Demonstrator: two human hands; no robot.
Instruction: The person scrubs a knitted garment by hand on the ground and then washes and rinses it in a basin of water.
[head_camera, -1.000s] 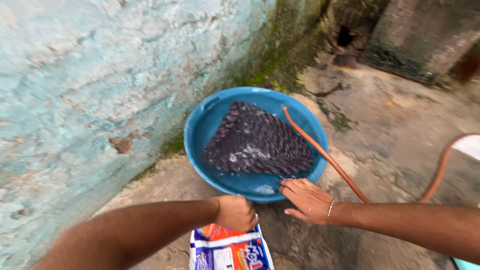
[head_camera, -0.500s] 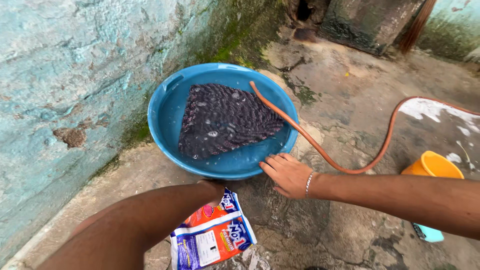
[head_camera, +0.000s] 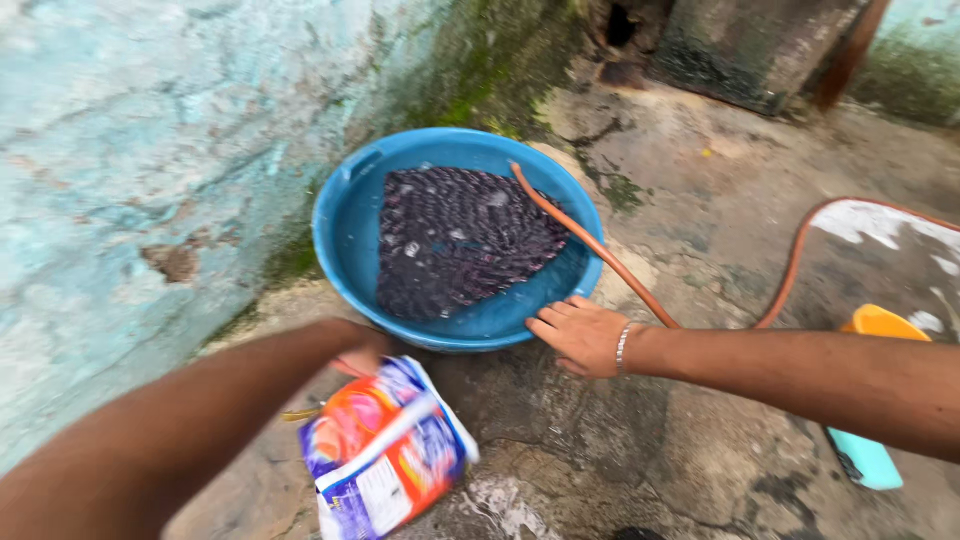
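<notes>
Detergent pouch (head_camera: 385, 450), soft and crinkly, likely slick where wet, hangs tilted just below the left hand (head_camera: 360, 350), which grips its top edge; that gathered edge looks the soundest hold. Right hand (head_camera: 580, 335) lies open, fingers spread, touching the near rim of the blue basin (head_camera: 340, 225). Dark cloth (head_camera: 455, 240) soaks in water beyond both hands. Orange hose (head_camera: 600, 255) crosses the rim just beside the right hand, an obstruction. Yellow container (head_camera: 885, 322) sits behind the right forearm.

Cloth (head_camera: 455, 240) in basin (head_camera: 345, 225); hose (head_camera: 590, 245) over rim; packet (head_camera: 385, 450) before basin.
</notes>
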